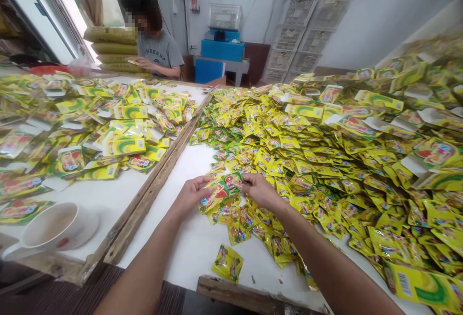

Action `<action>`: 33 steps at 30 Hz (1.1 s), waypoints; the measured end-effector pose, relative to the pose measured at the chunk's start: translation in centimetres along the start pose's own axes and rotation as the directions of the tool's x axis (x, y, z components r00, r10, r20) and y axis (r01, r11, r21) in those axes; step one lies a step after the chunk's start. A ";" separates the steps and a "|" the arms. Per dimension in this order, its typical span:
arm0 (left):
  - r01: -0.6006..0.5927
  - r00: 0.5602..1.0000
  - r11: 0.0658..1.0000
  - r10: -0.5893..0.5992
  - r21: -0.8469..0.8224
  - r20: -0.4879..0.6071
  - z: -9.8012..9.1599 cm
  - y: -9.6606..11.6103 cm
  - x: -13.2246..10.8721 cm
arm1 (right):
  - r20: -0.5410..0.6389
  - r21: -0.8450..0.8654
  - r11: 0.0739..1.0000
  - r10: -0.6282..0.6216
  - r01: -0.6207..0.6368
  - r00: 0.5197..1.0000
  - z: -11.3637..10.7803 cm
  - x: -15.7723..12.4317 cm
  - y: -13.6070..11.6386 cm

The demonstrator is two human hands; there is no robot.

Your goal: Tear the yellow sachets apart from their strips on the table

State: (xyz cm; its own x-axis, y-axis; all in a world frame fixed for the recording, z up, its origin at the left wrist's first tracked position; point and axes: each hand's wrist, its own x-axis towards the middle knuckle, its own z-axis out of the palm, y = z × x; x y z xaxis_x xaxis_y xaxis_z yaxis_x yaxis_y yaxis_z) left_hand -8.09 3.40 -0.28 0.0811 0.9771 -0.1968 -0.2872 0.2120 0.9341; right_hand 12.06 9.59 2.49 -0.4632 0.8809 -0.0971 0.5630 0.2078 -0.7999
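Observation:
A small yellow printed box (pixel 216 193) is pinched by its left end in my left hand (pixel 191 195), just above the white tabletop. At the box's other end, my right hand (pixel 261 190) closes its thumb and fingers on a small green-and-yellow packet (pixel 232 181). The packet meets the box; how far it reaches inside cannot be made out. Below and right of both hands spreads a large heap of yellow packets (pixel 289 160). One loose packet (pixel 227 263) lies apart near the table's front edge.
Boxes with open flaps (pixel 125 146) cover the left table, beside a white mug (pixel 54 228). A wooden strip (pixel 159 180) divides the tables. More boxes (pixel 434 156) lie on the right. Across the table sits a co-worker (pixel 159 49); stacked crates (pixel 300 30) stand behind.

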 end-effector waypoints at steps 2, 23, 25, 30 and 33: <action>0.017 1.000 1.000 -0.017 0.014 -0.005 -0.2 0.0 0.0 | 0.058 -0.039 0.999 -0.007 0.009 0.998 -0.1 0.4 -0.4; 0.022 0.987 1.000 -0.021 0.006 -0.160 -1.0 0.5 0.1 | -0.232 0.618 0.785 0.136 0.038 0.963 2.0 1.5 0.5; 0.015 0.992 0.999 -0.019 -0.031 -0.128 -0.7 0.6 0.0 | -0.231 0.586 0.809 0.109 0.049 0.967 2.5 1.6 0.2; 0.001 0.996 0.997 -0.008 -0.079 -0.091 -0.7 0.4 0.0 | -0.231 0.487 0.871 0.064 0.058 0.971 2.4 1.5 0.6; -0.011 0.996 0.995 0.002 -0.099 -0.093 -0.9 0.2 0.1 | -0.128 0.596 0.803 0.099 -0.003 0.987 2.1 1.5 0.7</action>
State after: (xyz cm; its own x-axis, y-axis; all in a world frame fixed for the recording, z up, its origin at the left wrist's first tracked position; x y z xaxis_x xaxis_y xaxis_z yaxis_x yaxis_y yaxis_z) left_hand -9.02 3.60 -0.39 -0.0082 0.9750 -0.2219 -0.3813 0.2021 0.9021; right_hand 10.35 10.15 0.50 -0.3141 0.9442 -0.0994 0.0453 -0.0897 -0.9949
